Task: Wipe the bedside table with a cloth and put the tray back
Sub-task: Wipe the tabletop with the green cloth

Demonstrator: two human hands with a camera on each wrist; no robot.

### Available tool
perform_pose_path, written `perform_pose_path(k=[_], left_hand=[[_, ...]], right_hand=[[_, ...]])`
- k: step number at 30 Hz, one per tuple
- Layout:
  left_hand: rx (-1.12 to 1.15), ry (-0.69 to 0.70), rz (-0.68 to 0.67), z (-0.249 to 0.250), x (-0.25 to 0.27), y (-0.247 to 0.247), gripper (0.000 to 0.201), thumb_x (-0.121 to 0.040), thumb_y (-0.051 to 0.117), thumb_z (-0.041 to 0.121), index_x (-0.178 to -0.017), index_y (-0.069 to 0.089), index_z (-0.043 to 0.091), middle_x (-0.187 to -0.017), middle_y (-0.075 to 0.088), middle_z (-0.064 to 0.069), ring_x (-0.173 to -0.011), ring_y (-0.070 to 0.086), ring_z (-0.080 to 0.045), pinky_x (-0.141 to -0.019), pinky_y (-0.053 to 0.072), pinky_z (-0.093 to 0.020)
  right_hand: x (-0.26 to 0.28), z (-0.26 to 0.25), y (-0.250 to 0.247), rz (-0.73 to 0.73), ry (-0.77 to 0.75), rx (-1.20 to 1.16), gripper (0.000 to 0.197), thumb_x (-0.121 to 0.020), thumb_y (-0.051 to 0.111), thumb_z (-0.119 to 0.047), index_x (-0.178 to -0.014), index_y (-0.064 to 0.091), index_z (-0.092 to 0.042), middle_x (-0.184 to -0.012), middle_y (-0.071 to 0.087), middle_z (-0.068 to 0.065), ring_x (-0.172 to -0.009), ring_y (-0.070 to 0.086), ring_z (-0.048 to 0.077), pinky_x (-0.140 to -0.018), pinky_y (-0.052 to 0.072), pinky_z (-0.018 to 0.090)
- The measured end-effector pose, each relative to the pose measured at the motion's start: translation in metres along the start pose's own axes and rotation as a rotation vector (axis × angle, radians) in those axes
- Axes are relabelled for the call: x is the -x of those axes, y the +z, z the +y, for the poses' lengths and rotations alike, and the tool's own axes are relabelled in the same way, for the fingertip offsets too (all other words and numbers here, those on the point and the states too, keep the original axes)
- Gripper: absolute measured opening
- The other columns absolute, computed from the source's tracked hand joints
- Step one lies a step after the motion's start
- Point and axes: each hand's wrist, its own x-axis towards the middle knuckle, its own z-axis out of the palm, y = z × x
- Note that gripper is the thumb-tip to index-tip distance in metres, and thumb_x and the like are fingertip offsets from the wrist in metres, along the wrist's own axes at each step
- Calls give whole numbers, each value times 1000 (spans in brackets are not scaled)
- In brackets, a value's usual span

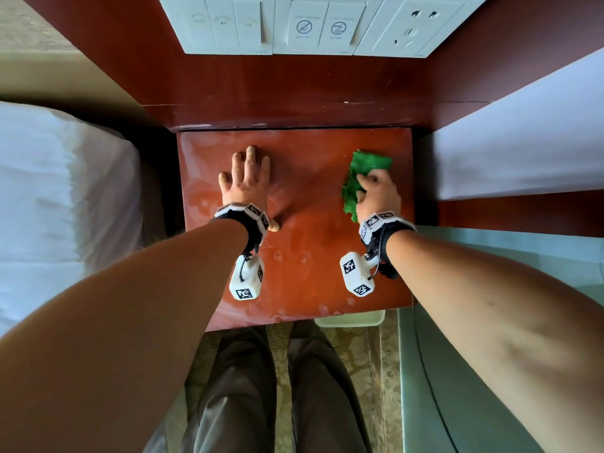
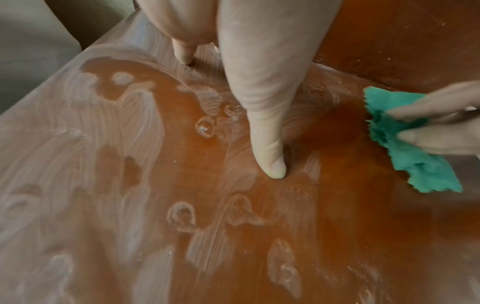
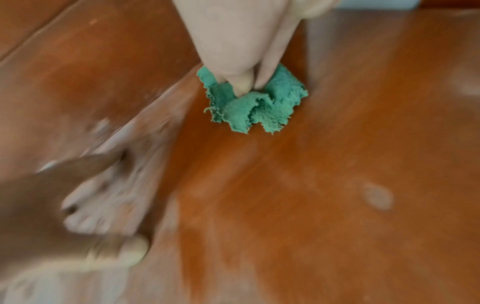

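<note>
Right hand: my right hand (image 1: 379,194) has fingers and thumb curled round the bunched green cloth (image 1: 366,178), pressing it down on the far right part of the bedside table (image 1: 294,282).
Left hand: my left hand (image 1: 246,183) lies flat on the tabletop, fingers straight and spread, holding nothing; I judge it is bracing me.
Cloth: crumpled, not spread flat; its ragged edge sticks out past my fingertips (image 3: 244,84) in the right wrist view.
Surface, right side: the wood around the cloth looks darker and more even, so I judge it already wiped.
Surface, left and front: pale smears, streaks and ring-shaped marks (image 2: 182,216) cover the wood around my left hand and toward the near edge, so that part looks not yet clean.
Tray: not on the tabletop. A pale rimmed edge (image 1: 349,320) shows just below the table's near right corner; it may be the tray, but I cannot tell.
Progress: wiping under way, well short of finished by my reading.
Left to do: wipe the left half and near edge, moving my left hand off the wood, then put the tray back.
</note>
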Motion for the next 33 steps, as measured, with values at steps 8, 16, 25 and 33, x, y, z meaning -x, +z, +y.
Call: perform_pose_path(k=[8, 16, 25, 33], left_hand=[[55, 30, 109, -37, 4, -4, 142, -50, 93, 50, -155, 4, 16, -162, -5, -4, -149, 0, -28, -114, 31, -48], [73, -51, 139, -81, 8, 9, 148, -47, 90, 57, -156, 1, 14, -162, -9, -12, -149, -5, -32, -121, 19, -43], [82, -70, 87, -81, 6, 7, 149, -49, 89, 57, -156, -7, 17, -162, -16, -7, -150, -9, -29, -121, 18, -39], [90, -77, 92, -80, 5, 7, 151, -45, 91, 56, -156, -4, 18, -163, -14, -7, -150, -9, -29, -120, 19, -39]], right_hand=[[37, -110, 39, -398, -572, 328, 46, -95, 45, -12, -138, 47, -29, -144, 35, -5, -125, 35, 25, -85, 48, 37], [19, -90, 28, -317, -537, 316, 55, -90, 46, -7, -137, 47, -36, -143, 36, -10, -123, 37, 21, -80, 49, 34], [-34, -54, 7, -31, -131, 260, 51, -86, 52, -1, -133, 55, -20, -136, 42, 2, -114, 42, 34, -86, 46, 37], [-15, -142, 55, -109, -418, 226, 59, -82, 51, -9, -136, 51, -31, -146, 37, -10, -116, 40, 28, -85, 45, 31]])
